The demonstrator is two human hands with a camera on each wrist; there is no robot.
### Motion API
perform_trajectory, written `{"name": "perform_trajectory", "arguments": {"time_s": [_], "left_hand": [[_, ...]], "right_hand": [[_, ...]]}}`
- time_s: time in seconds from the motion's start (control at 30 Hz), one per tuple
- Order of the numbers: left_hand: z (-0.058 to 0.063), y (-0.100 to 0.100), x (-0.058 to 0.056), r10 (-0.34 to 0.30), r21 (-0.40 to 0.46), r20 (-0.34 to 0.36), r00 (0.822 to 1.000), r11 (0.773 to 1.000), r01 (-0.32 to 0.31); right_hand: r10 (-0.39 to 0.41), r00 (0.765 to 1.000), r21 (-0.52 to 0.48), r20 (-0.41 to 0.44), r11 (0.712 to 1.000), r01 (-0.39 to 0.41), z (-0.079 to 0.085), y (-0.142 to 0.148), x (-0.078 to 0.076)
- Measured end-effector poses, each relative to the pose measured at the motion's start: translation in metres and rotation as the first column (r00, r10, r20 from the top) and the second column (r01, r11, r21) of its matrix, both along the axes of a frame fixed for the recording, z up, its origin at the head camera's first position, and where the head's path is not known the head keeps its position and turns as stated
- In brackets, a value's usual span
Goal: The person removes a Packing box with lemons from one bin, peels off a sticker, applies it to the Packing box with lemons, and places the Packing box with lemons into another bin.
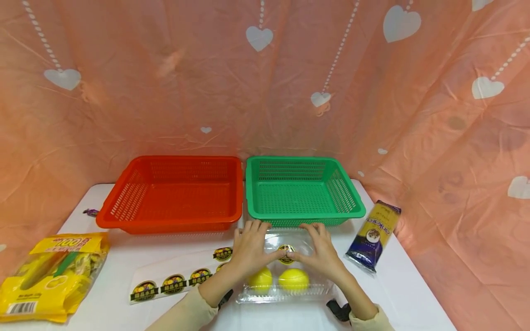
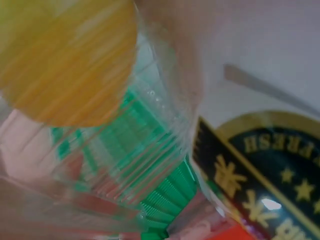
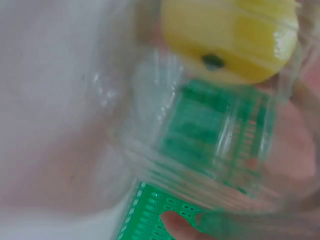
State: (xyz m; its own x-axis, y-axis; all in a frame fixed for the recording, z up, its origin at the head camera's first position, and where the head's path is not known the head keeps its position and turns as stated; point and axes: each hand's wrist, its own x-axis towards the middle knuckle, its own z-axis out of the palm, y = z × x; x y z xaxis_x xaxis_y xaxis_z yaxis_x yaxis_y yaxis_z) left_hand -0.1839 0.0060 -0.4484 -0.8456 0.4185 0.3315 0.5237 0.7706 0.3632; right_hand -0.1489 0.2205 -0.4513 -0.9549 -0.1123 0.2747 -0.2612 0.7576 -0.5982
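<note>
A clear plastic clamshell fruit box lies in front of me, with yellow round fruit inside near its front edge. My left hand grips the box from the left, its fingers bent over the far edge. From the right, my right hand holds it in the same way. Both thumbs meet on a round black-and-gold sticker on the lid. Each wrist view is blurred; a piece of fruit shows through the clear plastic in the right one.
Behind the box stand a red basket and a green basket. A sheet of stickers lies left of the box. Farther left are a yellow snack bag and a small purple-wrapped item. A gold-and-purple packet lies right.
</note>
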Motion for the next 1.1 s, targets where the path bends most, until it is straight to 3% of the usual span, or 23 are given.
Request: {"name": "perform_trajectory", "arguments": {"time_s": [0.23,0.53,0.93,1.1], "left_hand": [[-0.0014,0.0023,-0.0013,0.021,0.027,0.017,1.000,0.999,-0.022],[-0.0030,0.0032,-0.0022,0.031,0.059,0.021,0.999,0.998,-0.032],[-0.0016,0.0019,-0.0033,0.034,0.078,-0.009,0.999,0.996,-0.034],[0.0000,0.0007,-0.0018,0.015,0.015,0.015,1.000,1.000,-0.015]], "right_hand": [[-0.089,0.996,0.089,0.008,0.992,0.088,-0.0012,-0.0032,-0.0026],[-0.143,0.989,0.166,-0.030,0.975,0.146,0.0026,-0.0074,-0.0042],[-0.110,0.992,0.126,-0.059,0.985,0.117,-0.0008,-0.0011,-0.0032],[-0.102,0.995,0.147,-0.014,0.984,0.103,0.0013,-0.0008,-0.0007]]}}
